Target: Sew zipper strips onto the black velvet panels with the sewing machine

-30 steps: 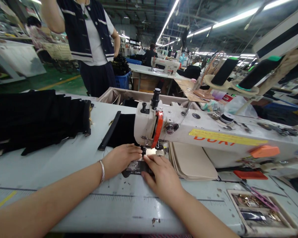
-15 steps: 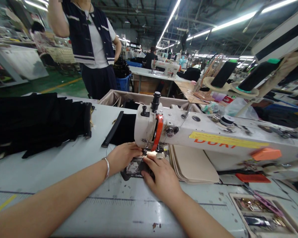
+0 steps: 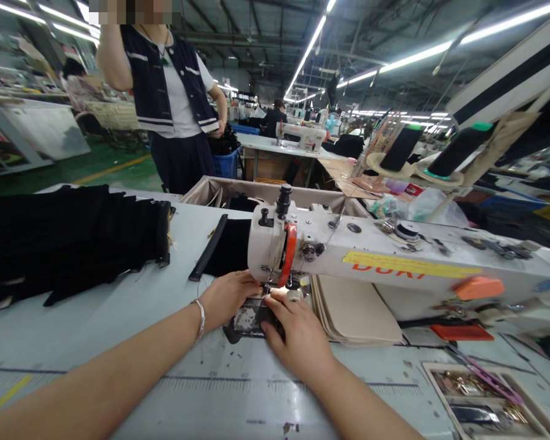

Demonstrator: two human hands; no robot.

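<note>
My left hand (image 3: 227, 297), with a silver bangle at the wrist, has its fingers pressed together at the near edge of a black fabric piece (image 3: 231, 247), left of the needle. Its fingertips are partly hidden. A dark zipper-like strip (image 3: 208, 247) edges that piece, which runs under the white sewing machine's head (image 3: 262, 241). My right hand (image 3: 300, 330) lies palm down just right of the needle, thumb apart and fingers stretched to the lit presser foot (image 3: 266, 289). Whatever lies beneath those fingers is hidden. Dark, worn metal (image 3: 247, 319) shows between the hands.
Black fabric pieces (image 3: 73, 235) are piled at left. Beige panels (image 3: 360, 308) lie stacked under the machine arm. A parts tray (image 3: 433, 382) with pink-handled scissors (image 3: 495, 379) sits at right. Behind are a fabric-lined bin (image 3: 201, 190), thread cones (image 3: 458, 153) and a standing person (image 3: 174, 91).
The whole view has shifted slightly, with the scene sitting a little lower. Both hands stay at the needle in nearly the same pose. The standing person's lowered hand shows more.
</note>
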